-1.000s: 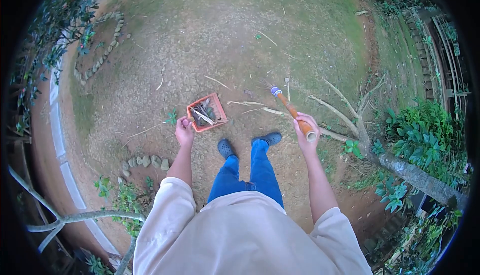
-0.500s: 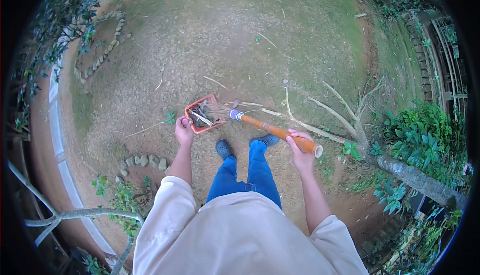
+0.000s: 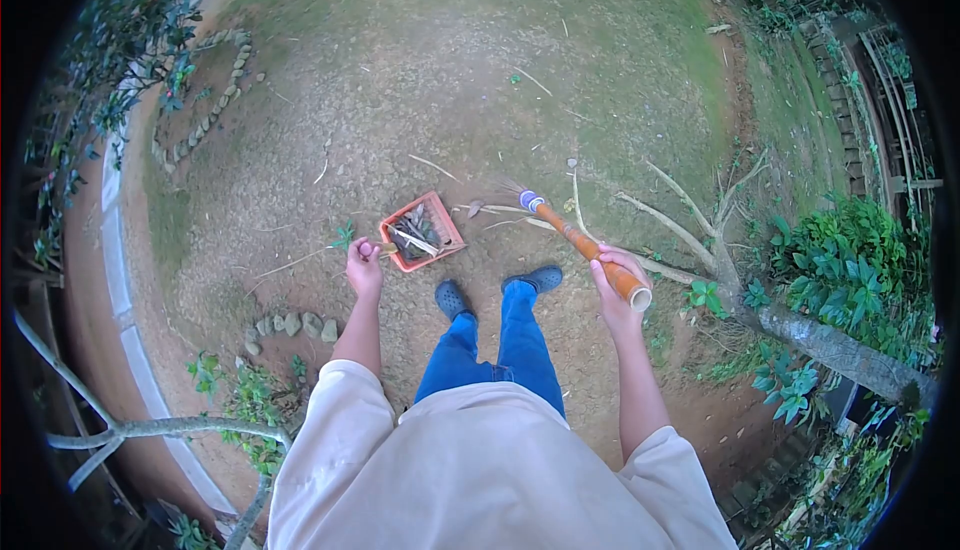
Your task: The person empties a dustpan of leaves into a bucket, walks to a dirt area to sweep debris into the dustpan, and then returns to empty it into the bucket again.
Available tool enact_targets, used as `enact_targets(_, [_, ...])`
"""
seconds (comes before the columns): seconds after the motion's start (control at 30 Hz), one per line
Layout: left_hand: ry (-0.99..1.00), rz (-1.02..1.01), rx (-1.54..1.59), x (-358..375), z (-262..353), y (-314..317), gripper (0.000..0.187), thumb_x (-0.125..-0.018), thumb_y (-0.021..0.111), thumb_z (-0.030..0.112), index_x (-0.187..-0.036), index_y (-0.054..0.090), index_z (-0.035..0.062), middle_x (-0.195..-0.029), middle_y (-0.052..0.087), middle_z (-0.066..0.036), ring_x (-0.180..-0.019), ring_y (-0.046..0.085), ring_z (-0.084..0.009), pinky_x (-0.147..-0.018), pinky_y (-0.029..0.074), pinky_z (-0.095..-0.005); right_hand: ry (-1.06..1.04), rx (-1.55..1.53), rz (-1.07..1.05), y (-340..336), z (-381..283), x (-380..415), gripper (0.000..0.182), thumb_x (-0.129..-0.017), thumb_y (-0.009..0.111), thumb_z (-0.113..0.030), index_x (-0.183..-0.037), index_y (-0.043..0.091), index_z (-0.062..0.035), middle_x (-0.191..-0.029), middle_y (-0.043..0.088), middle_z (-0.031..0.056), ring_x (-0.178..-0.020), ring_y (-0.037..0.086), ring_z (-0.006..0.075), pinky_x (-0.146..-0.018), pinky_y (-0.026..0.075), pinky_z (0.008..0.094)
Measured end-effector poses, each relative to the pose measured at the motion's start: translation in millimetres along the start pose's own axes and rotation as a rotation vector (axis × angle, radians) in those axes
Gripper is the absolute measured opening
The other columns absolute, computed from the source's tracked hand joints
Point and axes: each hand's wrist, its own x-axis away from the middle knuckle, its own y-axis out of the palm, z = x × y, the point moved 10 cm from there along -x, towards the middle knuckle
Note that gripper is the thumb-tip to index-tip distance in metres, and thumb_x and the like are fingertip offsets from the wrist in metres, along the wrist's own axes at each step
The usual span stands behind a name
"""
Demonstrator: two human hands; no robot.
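Note:
In my right hand point(image 3: 618, 278) is a stick broom point(image 3: 575, 238) with a thick bamboo handle and a purple-and-white binding. Its thin bristles point up and left, just above the ground and apart from the container. My left hand point(image 3: 364, 268) has its fingers pinched together beside the left rim of an orange rectangular tray point(image 3: 452, 234). A small tan, leaf-like bit shows between those fingertips and the rim; what it is cannot be made out. Inside the tray lie dry leaves point(image 3: 413, 225) and a pale stick point(image 3: 415, 241).
A fallen branch point(image 3: 640, 262) stretches from the broom toward a tree trunk point(image 3: 840, 355) at right. Small stones point(image 3: 292, 324) lie left of my feet. Another forked branch point(image 3: 180, 428) crosses the lower left. Bushes point(image 3: 850, 270) and a fence point(image 3: 895, 120) border the right.
The broom has moved right and away from the tray; its bristles no longer reach over the rim. My left hand has shifted slightly left relative to the tray, which sits turned a little.

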Motion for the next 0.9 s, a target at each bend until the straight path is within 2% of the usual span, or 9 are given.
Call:
enact_targets(0.33, [0.013,0.014,-0.026,5,10,-5,0.035,-0.085,0.072,0.002,-0.118,0.061,0.0052,-0.095,0.069,-0.006,-0.087,0.066,-0.0133,-0.080,0.053,-0.0284,-0.100,0.083,0.017,12,12,8,0.018,-0.075,0.076,0.005,-0.089,0.067,-0.0015,-0.100,0.072,0.0136,-0.094,0.070,0.0260,-0.085,0.054,0.0355])
enact_targets(0.47, [-0.020,0.024,0.028,1,-1,-7,0.034,-0.085,0.072,0.003,-0.117,0.062,0.0061,-0.093,0.069,-0.005,-0.085,0.065,-0.0134,-0.080,0.052,-0.0286,-0.078,0.070,-0.012,23,15,13,0.017,-0.076,0.076,0.004,-0.090,0.067,-0.0013,-0.099,0.072,0.0139,-0.095,0.070,0.0261,-0.085,0.054,0.0357])
enact_targets(0.77, [-0.102,0.039,-0.210,7,3,-18,0.036,-0.082,0.077,0.009,-0.115,0.064,0.0098,-0.095,0.071,-0.006,-0.087,0.067,-0.0175,-0.081,0.052,-0.0334,-0.024,0.036,-0.104,52,13,31,0.014,-0.078,0.076,0.001,-0.089,0.068,-0.0018,-0.100,0.072,0.0142,-0.096,0.070,0.0264,-0.085,0.053,0.0361])
enact_targets(0.9, [-0.097,0.056,-0.213,8,-7,-19,0.037,-0.081,0.077,0.010,-0.116,0.064,0.0108,-0.098,0.071,-0.008,-0.089,0.068,-0.0199,-0.082,0.053,-0.0346,0.015,-0.043,-0.163,67,11,38,0.014,-0.078,0.077,0.000,-0.089,0.068,-0.0028,-0.099,0.071,0.0133,-0.096,0.069,0.0249,-0.086,0.053,0.0354])
